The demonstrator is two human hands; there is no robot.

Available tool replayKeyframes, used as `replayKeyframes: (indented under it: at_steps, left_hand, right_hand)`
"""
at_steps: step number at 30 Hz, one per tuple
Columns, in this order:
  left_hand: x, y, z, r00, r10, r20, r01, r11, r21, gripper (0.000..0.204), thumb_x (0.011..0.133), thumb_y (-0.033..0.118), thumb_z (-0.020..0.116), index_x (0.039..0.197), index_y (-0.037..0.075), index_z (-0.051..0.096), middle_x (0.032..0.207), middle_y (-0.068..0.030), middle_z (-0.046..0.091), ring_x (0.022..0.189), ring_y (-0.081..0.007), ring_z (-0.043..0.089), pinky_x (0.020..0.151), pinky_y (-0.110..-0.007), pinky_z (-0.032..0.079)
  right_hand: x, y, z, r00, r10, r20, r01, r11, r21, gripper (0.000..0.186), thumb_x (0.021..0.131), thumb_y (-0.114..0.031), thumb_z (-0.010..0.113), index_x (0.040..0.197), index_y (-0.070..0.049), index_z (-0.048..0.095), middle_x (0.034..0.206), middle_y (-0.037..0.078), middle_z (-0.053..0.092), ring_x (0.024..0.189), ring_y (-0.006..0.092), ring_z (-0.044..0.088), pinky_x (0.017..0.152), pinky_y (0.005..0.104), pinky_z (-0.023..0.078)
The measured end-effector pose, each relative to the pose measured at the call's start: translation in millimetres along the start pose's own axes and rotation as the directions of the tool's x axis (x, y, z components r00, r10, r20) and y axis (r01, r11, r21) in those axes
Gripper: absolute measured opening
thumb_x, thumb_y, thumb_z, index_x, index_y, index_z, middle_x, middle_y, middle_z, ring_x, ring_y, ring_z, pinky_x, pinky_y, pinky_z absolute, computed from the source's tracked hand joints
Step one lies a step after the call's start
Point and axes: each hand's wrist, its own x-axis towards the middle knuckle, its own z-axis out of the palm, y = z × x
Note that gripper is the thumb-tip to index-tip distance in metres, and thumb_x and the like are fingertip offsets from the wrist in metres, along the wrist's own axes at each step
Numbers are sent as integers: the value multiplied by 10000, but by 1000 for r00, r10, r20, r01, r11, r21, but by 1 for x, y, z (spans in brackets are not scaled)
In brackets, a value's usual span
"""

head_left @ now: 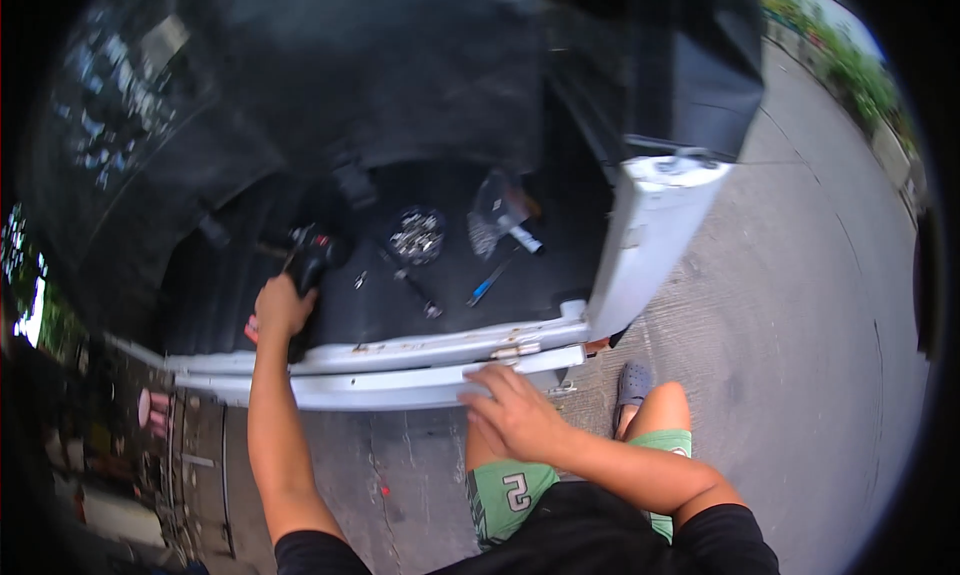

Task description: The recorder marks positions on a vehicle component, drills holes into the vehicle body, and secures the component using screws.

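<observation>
Your left hand (281, 309) closes around the power drill (320, 249), its body crosswise beyond your knuckles (left of the metal-parts tub (417, 237)). Your right hand (518, 412) hangs loosely spread.

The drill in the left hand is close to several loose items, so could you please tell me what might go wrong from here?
If the left hand swings the drill rightward, it could knock the round container and scatter the small metal parts heaped in it. The blue-handled tool lies loose on the dark bed, so it might roll away if bumped.
</observation>
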Motion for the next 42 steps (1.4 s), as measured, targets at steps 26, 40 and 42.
replayKeyframes:
  at_steps: [26, 40, 42]
  left_hand:
    - [-362, 197, 72, 747, 621, -238, -547, 370, -751, 366, 804, 204, 858, 980, 64, 569, 977, -97, 596, 944, -266, 618, 900, -369, 450]
    - [-347, 318, 41, 661, 690, 295, 512, -128, -849, 782, 1028, 747, 324, 1153, 22, 589, 1113, -169, 702, 1098, -282, 665, 1039, -440, 510]
    - [-353, 330, 11, 641, 721, 265, 595, -248, -765, 754, 1038, 733, 304, 1112, 37, 583, 1077, -177, 706, 1076, -306, 670, 1048, -474, 504]
  right_hand:
    - [-144, -30, -41, 951, 21, -308, 74, 953, 293, 680, 781, -243, 741, 1401, -10, 587, 1349, 157, 646, 1250, 315, 616, 1098, 490, 396]
    - [-210, -16, -125, 805, 559, -199, -407, 765, 499, 510, 718, -117, 822, 1188, 2, 665, 1039, 187, 705, 969, 388, 713, 873, 432, 566]
    - [-202, -18, -127, 857, 460, -233, -295, 807, 511, 496, 715, -134, 822, 1160, 18, 661, 1026, 192, 708, 971, 395, 711, 880, 437, 568]
